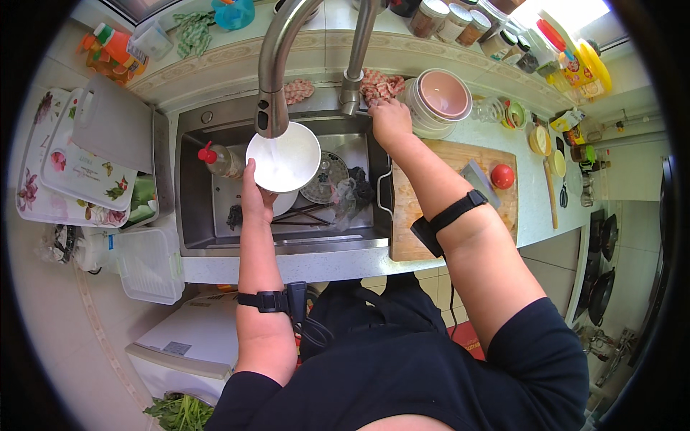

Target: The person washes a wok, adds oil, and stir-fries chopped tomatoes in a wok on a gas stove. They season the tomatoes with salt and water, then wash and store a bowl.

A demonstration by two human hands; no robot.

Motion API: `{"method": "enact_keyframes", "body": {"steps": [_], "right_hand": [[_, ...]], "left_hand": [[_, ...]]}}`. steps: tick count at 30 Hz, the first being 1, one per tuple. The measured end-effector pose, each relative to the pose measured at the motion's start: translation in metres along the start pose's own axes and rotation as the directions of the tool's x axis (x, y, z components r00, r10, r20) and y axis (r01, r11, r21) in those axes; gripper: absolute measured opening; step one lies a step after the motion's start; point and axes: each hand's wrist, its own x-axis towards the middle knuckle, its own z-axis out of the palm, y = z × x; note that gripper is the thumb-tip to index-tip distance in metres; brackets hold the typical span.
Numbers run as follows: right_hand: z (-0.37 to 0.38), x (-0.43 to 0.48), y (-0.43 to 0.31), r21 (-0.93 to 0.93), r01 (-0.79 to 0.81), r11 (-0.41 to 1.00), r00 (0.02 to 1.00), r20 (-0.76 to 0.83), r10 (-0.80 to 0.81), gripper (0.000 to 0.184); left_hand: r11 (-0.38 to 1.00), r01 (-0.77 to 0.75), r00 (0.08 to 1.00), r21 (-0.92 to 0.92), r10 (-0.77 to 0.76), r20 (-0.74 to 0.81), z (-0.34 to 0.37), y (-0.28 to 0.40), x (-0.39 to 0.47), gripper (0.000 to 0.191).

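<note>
My left hand (256, 196) grips a white bowl (294, 156) over the sink (226, 237), beneath the spout of a metal pull-out faucet (272, 102); water appears to run into it. My right hand (391, 121) is behind the sink's right rim, its fingers by the faucet's base and a red-and-white checked cloth (380, 83); what they touch is hard to tell. Right of that hand stand stacked bowls with a pink bowl (443, 94) on top. Inside the sink lie a patterned glass plate (326, 175), chopsticks (307, 213), a plastic bag (350, 199) and a red-capped bottle (223, 160).
A wooden cutting board (404, 231) right of the sink carries a cleaver (480, 180) and a tomato (502, 176). Floral trays (40, 188) stand on the left. Seasoning jars (453, 24) line the back ledge. A rolling pin (551, 194) lies farther right.
</note>
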Motion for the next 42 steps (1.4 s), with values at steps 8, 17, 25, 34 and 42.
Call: {"method": "enact_keyframes", "body": {"steps": [8, 17, 25, 34, 42], "right_hand": [[0.0, -0.001, 0.001, 0.071, -0.033, 0.997, 0.999, 0.026, 0.032, 0.02], [0.003, 0.0, 0.001, 0.049, -0.03, 0.998, 1.0, -0.007, 0.03, 0.023], [0.002, 0.0, 0.001, 0.042, -0.023, 0.999, 1.0, -0.002, 0.023, 0.022], [0.003, 0.001, 0.001, 0.041, -0.038, 0.998, 0.999, 0.012, 0.038, 0.02], [0.003, 0.002, 0.0, 0.048, -0.052, 0.997, 0.998, 0.023, 0.051, 0.021]], "left_hand": [[1.0, 0.022, 1.0, -0.021, -0.022, -0.003, 0.0, 0.0, -0.001, 0.063], [0.994, 0.026, 0.999, -0.102, -0.023, 0.035, 0.001, 0.005, -0.002, 0.061], [0.999, 0.028, 0.999, -0.027, -0.027, 0.031, -0.004, 0.001, 0.005, 0.063], [0.997, 0.05, 0.998, -0.06, -0.049, 0.026, -0.007, -0.003, 0.007, 0.062], [0.996, 0.059, 0.998, -0.061, -0.059, -0.007, -0.009, -0.003, 0.008, 0.061]]}}
